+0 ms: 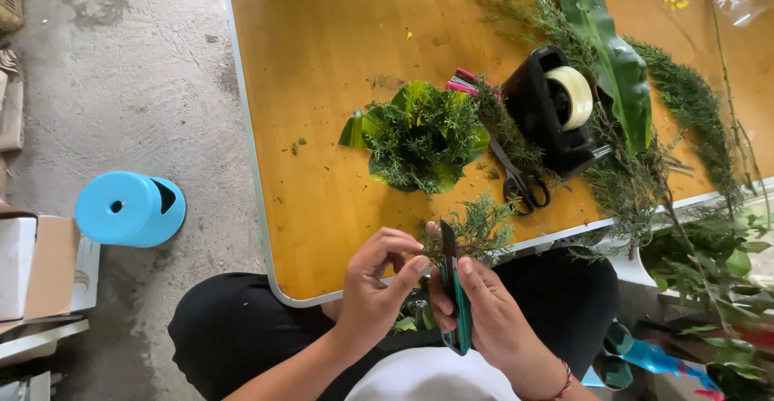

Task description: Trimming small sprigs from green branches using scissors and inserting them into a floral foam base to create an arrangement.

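- Two hands work at our lap: our left hand (377, 284) pinches a feathery green sprig (476, 228) by its stem, steadying it, we judge, for a cut.
- Our right hand (484, 308) wraps closed around green-handled shears (455, 292), blades upward beside the stem.
- Beyond the fingers, a leafy arrangement (419, 137); rightward, black scissors (520, 179) and a tape dispenser (556, 107).

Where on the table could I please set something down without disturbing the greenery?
The table is bare at its left side, from the far corner to the near edge, left of the leafy arrangement. It is crowded on the right: black scissors, tape dispenser, long leaf and sprigs.
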